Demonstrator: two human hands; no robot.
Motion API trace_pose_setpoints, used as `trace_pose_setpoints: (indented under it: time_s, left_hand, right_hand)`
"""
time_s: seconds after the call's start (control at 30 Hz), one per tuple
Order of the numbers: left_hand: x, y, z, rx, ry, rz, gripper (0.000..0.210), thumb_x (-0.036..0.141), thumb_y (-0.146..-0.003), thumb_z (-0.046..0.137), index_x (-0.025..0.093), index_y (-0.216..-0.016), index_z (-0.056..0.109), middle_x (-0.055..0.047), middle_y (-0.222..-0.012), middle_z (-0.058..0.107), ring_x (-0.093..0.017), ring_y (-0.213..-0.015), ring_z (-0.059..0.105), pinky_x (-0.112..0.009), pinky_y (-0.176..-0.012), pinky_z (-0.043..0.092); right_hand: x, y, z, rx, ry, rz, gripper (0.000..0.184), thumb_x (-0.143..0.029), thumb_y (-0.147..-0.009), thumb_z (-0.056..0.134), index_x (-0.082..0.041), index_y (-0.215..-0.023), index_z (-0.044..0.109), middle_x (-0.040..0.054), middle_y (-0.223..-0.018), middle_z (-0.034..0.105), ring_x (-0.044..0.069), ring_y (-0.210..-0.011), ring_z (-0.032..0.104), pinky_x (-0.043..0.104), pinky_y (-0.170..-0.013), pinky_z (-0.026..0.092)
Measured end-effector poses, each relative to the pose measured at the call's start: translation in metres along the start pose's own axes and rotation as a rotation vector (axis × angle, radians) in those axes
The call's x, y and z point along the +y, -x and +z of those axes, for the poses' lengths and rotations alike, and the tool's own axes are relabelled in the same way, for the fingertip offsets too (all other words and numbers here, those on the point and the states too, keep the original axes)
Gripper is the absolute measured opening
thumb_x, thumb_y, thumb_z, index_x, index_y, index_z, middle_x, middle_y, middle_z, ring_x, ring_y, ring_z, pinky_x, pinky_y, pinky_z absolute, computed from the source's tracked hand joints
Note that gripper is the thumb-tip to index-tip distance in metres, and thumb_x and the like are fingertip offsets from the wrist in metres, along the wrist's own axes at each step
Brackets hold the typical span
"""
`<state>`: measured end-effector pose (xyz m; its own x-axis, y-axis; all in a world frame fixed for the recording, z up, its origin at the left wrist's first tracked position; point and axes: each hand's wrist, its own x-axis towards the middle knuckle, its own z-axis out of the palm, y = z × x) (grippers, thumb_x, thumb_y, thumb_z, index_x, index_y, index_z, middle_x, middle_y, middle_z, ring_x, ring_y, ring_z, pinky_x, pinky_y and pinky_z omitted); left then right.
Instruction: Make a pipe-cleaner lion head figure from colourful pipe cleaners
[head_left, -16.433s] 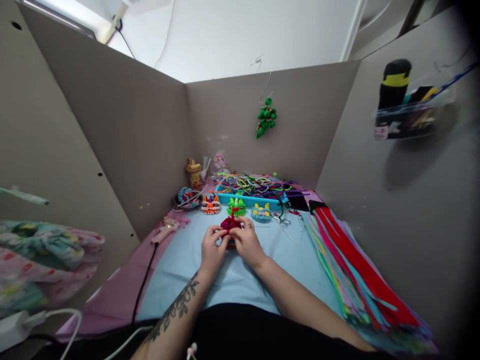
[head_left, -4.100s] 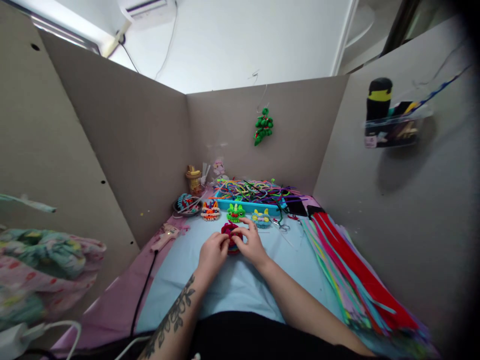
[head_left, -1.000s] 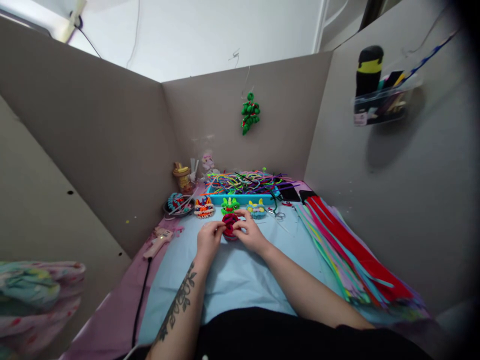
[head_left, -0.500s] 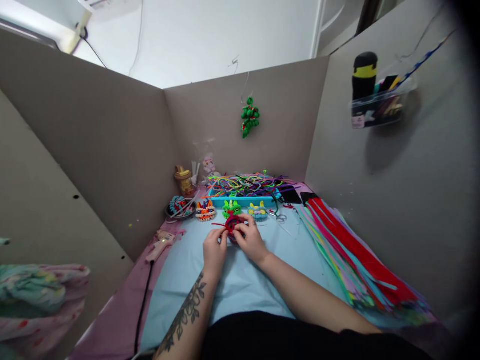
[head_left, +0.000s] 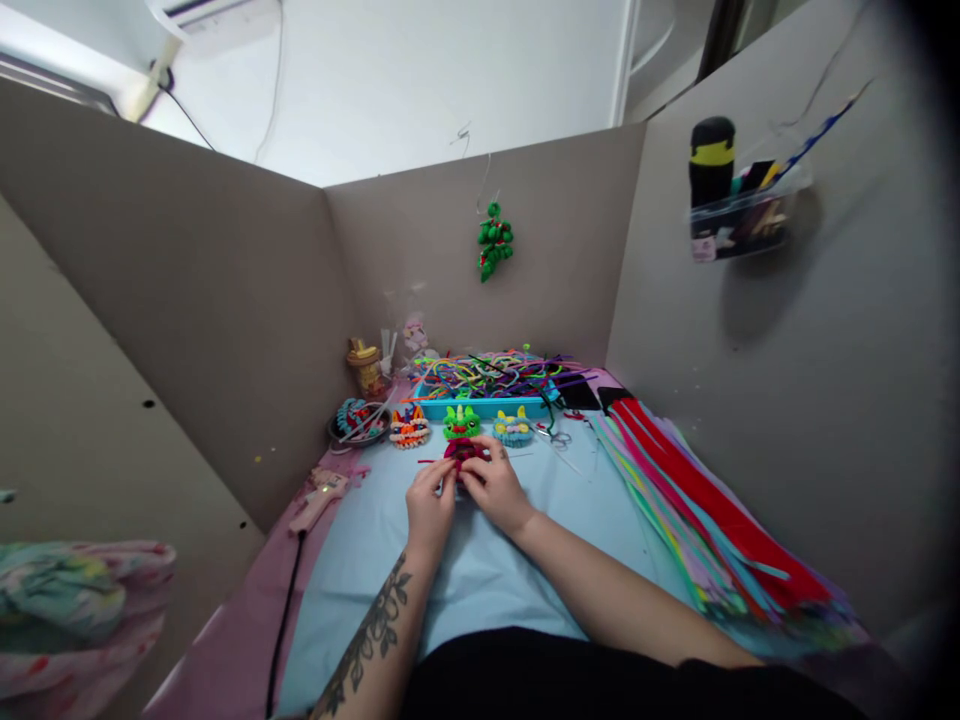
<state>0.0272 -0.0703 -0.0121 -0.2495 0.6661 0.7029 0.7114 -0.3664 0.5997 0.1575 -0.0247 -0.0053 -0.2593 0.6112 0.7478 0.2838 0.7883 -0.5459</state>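
Observation:
Between my two hands is a dark red pipe-cleaner figure (head_left: pixel 466 450), a short red end poking out to its left. My left hand (head_left: pixel 431 495) pinches its lower left side with thumb and forefinger. My right hand (head_left: pixel 493 485) grips it from the right, fingers bent over the top and thumb at the front. The fingers hide much of its underside. Just behind it sit an orange-and-white pipe-cleaner head (head_left: pixel 409 428), a green one (head_left: pixel 461 422) and a blue-and-yellow one (head_left: pixel 513 427) in a row.
A blue tray (head_left: pixel 487 408) heaped with pipe cleaners stands at the back. Scissors (head_left: pixel 556 436) lie right of the heads. Long pipe-cleaner bundles (head_left: pixel 705 500) cover the right side. At left are a glue gun (head_left: pixel 321 500) with its cord and a dark bowl (head_left: pixel 352 437). Grey panels enclose the table.
The red figure has tipped a little in my hands, and its outline looks flatter. Both hands stay on it. The camera view has shifted slightly.

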Motion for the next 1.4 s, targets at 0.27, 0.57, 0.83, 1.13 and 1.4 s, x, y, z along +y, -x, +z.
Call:
trace_pose_setpoints:
  time_s: [0.27,0.57,0.83,1.13,1.4]
  left_hand:
    - [-0.008,-0.001,-0.003,0.022,-0.046,-0.082,0.018,0.026,-0.085,0.051,0.019,-0.093,0.066,-0.007,-0.088,0.067,-0.018,-0.081,0.062,-0.030,-0.069,0.052]
    - [-0.002,-0.001,-0.004,0.027,0.065,-0.044,0.015,0.028,-0.084,0.055,0.018,-0.089,0.065,-0.007,-0.091,0.067,-0.018,-0.088,0.061,-0.029,-0.072,0.051]
    - [0.003,-0.002,0.001,0.013,0.212,-0.250,0.013,0.029,-0.082,0.056,0.017,-0.087,0.059,-0.003,-0.079,0.066,-0.015,-0.073,0.062,-0.024,-0.064,0.050]
    - [0.000,0.004,0.000,-0.030,-0.073,0.079,0.017,0.019,-0.085,0.053,0.019,-0.094,0.067,-0.006,-0.089,0.071,-0.017,-0.082,0.064,-0.032,-0.077,0.051]
    - [-0.004,0.004,0.001,-0.029,-0.162,0.209,0.014,0.021,-0.082,0.059,0.017,-0.093,0.067,-0.007,-0.085,0.072,-0.019,-0.079,0.066,-0.033,-0.075,0.052]
  right_hand:
    - [0.002,0.000,0.001,0.031,0.032,-0.006,0.013,-0.015,-0.080,0.056,-0.022,-0.080,0.067,0.0098,-0.114,0.048,0.025,-0.107,0.049,0.044,-0.094,0.044]
    - [-0.001,0.003,0.002,-0.012,0.043,-0.042,0.013,-0.017,-0.082,0.056,-0.023,-0.081,0.068,0.0092,-0.116,0.048,0.025,-0.108,0.048,0.044,-0.093,0.046]
    - [-0.001,0.003,0.003,-0.018,0.050,-0.050,0.012,-0.018,-0.082,0.056,-0.021,-0.080,0.067,0.0097,-0.115,0.047,0.024,-0.108,0.048,0.043,-0.094,0.045]
    - [0.001,0.003,0.004,0.030,0.048,0.012,0.011,-0.014,-0.080,0.056,-0.020,-0.078,0.066,0.0105,-0.113,0.049,0.025,-0.107,0.049,0.044,-0.095,0.044]
    - [0.009,0.002,0.002,-0.025,-0.011,-0.110,0.023,-0.006,-0.076,0.051,-0.020,-0.081,0.068,0.0094,-0.123,0.046,0.025,-0.113,0.046,0.045,-0.097,0.042]
